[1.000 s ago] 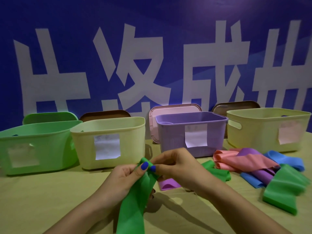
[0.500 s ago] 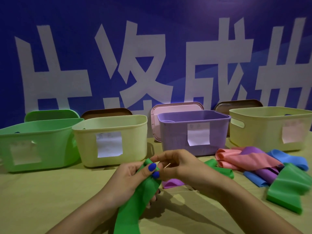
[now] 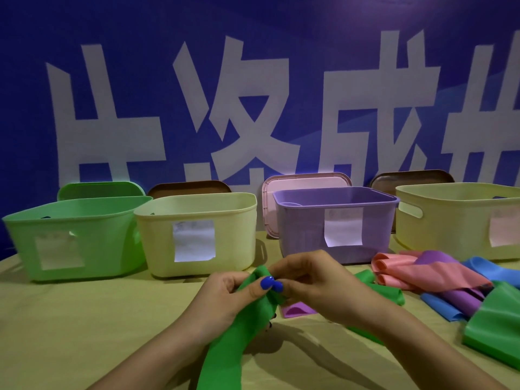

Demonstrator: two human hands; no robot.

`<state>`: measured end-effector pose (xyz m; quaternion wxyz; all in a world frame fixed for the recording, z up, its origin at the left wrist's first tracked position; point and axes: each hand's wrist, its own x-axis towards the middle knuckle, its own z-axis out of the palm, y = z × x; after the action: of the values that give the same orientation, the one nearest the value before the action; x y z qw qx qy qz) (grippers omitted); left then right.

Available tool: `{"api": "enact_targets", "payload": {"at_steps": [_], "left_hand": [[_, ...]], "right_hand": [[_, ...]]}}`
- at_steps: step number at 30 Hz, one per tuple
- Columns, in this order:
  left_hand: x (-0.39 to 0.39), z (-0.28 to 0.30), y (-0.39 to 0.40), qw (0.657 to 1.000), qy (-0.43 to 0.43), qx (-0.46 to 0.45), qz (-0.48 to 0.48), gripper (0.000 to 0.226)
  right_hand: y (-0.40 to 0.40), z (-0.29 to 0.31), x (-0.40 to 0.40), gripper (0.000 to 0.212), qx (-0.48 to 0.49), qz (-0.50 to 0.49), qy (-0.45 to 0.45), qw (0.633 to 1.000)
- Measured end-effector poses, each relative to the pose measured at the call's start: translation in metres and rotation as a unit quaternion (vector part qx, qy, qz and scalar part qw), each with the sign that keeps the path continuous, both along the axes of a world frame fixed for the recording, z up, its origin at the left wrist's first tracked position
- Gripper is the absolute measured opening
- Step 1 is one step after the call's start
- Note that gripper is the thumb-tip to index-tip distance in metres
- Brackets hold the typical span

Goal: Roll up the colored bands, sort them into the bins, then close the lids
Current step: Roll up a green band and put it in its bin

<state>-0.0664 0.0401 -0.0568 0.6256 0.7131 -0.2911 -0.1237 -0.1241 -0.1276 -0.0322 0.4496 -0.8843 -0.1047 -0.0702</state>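
Observation:
A long green band (image 3: 225, 347) runs from the bottom edge up to my hands above the table. My left hand (image 3: 225, 296) and my right hand (image 3: 318, 288) both pinch its top end, thumbs meeting at the small folded tip. Behind them stand a green bin (image 3: 92, 237), a pale yellow bin (image 3: 233, 229), a purple bin (image 3: 374, 220) and another yellow bin (image 3: 450, 220), all without lids on. A purple band (image 3: 295, 309) peeks out under my right hand.
At the right lie loose bands: pink (image 3: 439, 277), purple (image 3: 439, 257), blue (image 3: 495, 271), green (image 3: 495, 333) and another green (image 3: 388, 291). Lids lean behind the bins: green (image 3: 98, 190), brown (image 3: 188, 188), pink (image 3: 306, 180), brown (image 3: 410, 177). A blue banner wall closes the back.
Both hands have dropped a little and drawn closer together at the band's top end, the tip now tighter between the thumbs.

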Motion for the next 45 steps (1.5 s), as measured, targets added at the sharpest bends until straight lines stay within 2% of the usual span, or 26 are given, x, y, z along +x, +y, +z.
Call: {"api": "enact_targets", "payload": {"at_steps": [4,7,10,12,16,19,25,29,32,37,40,45], "left_hand": [[0.0,0.009,0.006,0.995,0.083,0.034,-0.048,0.034],[0.004,0.013,0.012,0.988,0.085,0.099,-0.08,0.034],[0.004,0.012,0.012,0.986,0.064,0.123,-0.095,0.029],[0.003,0.011,0.01,0.987,0.047,0.123,-0.095,0.03],[0.0,0.013,0.01,0.987,0.029,0.115,-0.105,0.029],[-0.004,0.016,0.01,0.987,0.023,0.118,-0.102,0.029],[-0.008,0.017,0.009,0.991,-0.003,0.114,-0.074,0.044],[-0.009,0.016,0.006,0.992,-0.017,0.109,-0.059,0.039],[-0.009,0.015,0.006,0.992,-0.031,0.114,-0.054,0.04],[-0.007,0.016,0.008,0.993,-0.039,0.099,-0.041,0.039],[-0.003,0.018,0.01,0.994,-0.038,0.098,-0.028,0.037],[-0.003,0.015,0.008,0.996,-0.015,0.087,-0.029,0.036]], "right_hand": [[-0.001,0.001,0.001,0.014,0.015,-0.014,-0.011,1.0],[-0.001,0.0,0.001,0.017,0.029,-0.023,-0.016,0.999],[-0.004,0.001,0.002,0.031,0.027,-0.042,-0.003,0.999],[-0.004,0.001,0.001,0.034,0.028,-0.036,0.019,0.999],[-0.002,0.0,0.001,0.012,0.044,-0.018,0.038,0.998],[-0.002,0.0,0.001,0.008,0.065,-0.015,0.055,0.996],[-0.002,0.0,0.003,0.02,0.095,0.002,0.09,0.991],[0.002,0.002,0.002,0.03,0.047,0.014,0.086,0.995],[0.007,0.0,0.001,0.026,0.006,0.019,0.068,0.997],[0.007,0.0,0.0,0.015,0.027,0.022,0.048,0.998],[0.007,0.0,-0.002,0.02,0.071,0.035,0.046,0.996],[0.01,-0.004,-0.001,0.022,0.055,0.014,0.043,0.997]]}}
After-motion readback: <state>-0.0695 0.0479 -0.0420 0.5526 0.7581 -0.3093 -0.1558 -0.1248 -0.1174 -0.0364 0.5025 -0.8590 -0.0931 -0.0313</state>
